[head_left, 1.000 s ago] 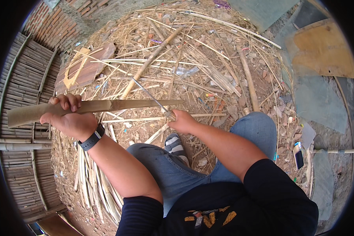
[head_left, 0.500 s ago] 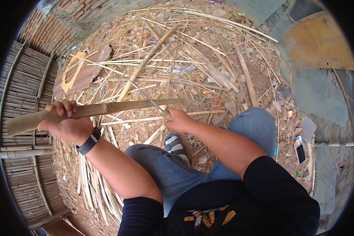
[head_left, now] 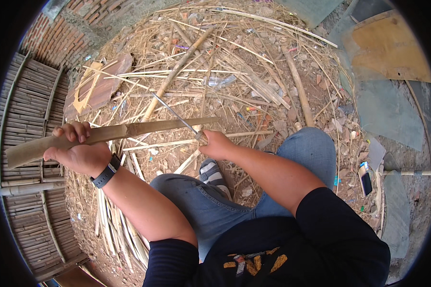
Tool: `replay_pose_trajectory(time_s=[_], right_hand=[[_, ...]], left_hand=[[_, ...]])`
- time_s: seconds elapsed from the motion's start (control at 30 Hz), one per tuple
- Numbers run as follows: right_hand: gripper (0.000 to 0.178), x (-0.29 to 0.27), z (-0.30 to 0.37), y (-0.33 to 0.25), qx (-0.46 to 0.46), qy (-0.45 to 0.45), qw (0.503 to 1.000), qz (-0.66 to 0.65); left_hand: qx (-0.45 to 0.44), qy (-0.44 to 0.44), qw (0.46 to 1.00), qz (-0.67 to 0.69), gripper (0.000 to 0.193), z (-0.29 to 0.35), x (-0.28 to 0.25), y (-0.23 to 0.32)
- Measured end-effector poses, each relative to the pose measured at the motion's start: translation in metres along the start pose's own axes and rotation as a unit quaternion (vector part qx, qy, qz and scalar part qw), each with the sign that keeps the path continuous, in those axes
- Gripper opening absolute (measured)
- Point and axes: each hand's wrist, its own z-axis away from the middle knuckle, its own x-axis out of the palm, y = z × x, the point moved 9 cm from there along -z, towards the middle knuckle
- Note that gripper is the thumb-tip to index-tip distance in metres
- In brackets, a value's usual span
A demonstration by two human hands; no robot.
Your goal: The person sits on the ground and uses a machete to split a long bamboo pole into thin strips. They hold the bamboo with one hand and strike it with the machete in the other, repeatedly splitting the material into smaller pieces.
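Observation:
My left hand (head_left: 79, 147) is wrapped round a long split bamboo piece (head_left: 153, 125) near its wide left end, with a dark watch on the wrist. The bamboo slants slightly up to the right and narrows toward its far end. A knife (head_left: 177, 116) with a long thin blade and a wooden handle is gripped in my right hand (head_left: 217, 145). Its blade points up and left and crosses the bamboo near the narrow end. Whether the edge touches the bamboo I cannot tell.
Bamboo strips (head_left: 117, 225) lie in a bundle beside my left leg. Poles (head_left: 177, 74), a clear plastic bottle (head_left: 220, 81) and debris cover the ground ahead. A slatted bamboo panel (head_left: 26, 124) stands at the left; a phone (head_left: 365, 182) lies at the right.
The bamboo piece has tilted very slightly, its right end a little higher and its left end a little lower. Both grips look the same.

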Motion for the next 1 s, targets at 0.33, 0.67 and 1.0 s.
replay_pose_trajectory(time_s=[0.33, 0.67, 1.0], right_hand=[[0.041, 0.0008, -0.0005, 0.0011, -0.004, 0.008, 1.0, 0.01], [0.039, 0.0001, 0.0008, -0.0018, 0.01, 0.005, 1.0, 0.003], [0.04, 0.0033, -0.0015, 0.0032, -0.008, 0.018, 1.0, -0.004]], left_hand=[[-0.005, 0.01, 1.0, 0.004, 0.067, -0.0017, -0.0042, -0.0033], [-0.003, 0.014, 1.0, 0.019, 0.059, -0.0025, -0.007, -0.0036], [0.006, -0.019, 1.0, 0.013, 0.052, -0.0035, -0.0037, -0.0026]])
